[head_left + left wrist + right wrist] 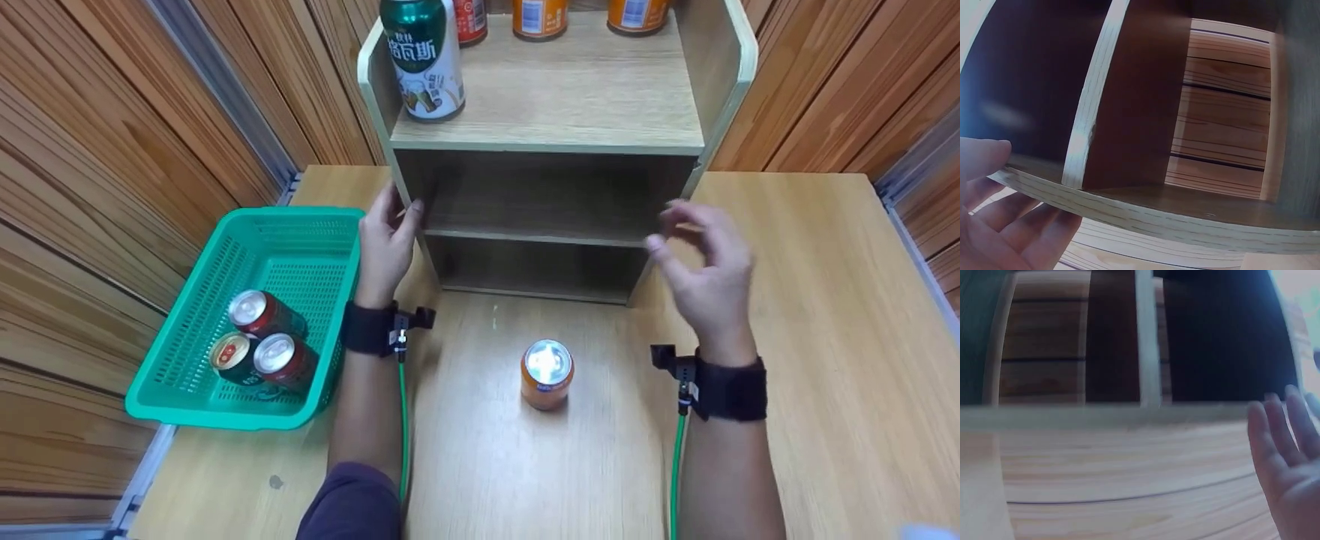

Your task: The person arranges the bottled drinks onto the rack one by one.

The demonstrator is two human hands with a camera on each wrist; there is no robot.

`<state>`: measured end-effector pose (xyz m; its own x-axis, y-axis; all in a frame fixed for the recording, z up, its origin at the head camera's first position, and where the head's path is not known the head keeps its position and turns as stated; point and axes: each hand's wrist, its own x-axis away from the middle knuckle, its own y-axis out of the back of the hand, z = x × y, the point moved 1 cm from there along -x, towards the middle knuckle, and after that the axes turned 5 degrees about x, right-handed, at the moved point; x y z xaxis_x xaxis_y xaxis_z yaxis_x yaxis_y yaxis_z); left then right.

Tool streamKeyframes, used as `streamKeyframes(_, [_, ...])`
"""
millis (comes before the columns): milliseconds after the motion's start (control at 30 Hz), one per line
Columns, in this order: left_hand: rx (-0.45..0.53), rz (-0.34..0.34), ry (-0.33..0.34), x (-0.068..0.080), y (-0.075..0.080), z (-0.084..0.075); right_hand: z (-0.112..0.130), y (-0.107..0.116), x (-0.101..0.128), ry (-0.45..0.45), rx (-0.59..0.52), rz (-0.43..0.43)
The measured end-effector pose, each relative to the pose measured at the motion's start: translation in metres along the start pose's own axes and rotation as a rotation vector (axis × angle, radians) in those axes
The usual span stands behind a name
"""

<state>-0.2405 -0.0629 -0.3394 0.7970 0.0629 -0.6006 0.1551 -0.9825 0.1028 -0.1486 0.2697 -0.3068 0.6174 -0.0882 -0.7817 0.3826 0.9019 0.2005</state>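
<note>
A wooden shelf unit (555,147) stands ahead, its lower compartments facing me. At its left side panel (1145,220), my left hand (388,244) grips the front edge, thumb on the inner face and fingers along the outside. My right hand (709,274) is beside the right side panel (694,176), fingers loosely bent and holding nothing. In the right wrist view, the right fingertips (1258,410) are close to the panel's edge. An orange drink can (546,390) stands upright on the table, between my forearms and in front of the shelf.
To the left, a green plastic basket (300,274) holds three cans, including a dark one with a gold top (232,351). The upper shelf carries a tall green-and-white can (426,67), a red can (471,19) and two orange cans (540,16). Wood-grain walls surround the table.
</note>
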Motion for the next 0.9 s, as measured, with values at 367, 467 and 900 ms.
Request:
streamKeyframes(367, [0.011, -0.006, 0.027, -0.001, -0.004, -0.001, -0.029, -0.033, 0.029, -0.086, 0.019, 0.517])
streamKeyframes(467, [0.013, -0.012, 0.013, 0.0, -0.006, -0.001, -0.049, -0.038, 0.044, -0.127, 0.027, 0.607])
streamKeyframes(900, [-0.01, -0.025, 0.049, 0.0, -0.002, -0.009, -0.065, -0.054, 0.088, -0.292, -0.025, 0.872])
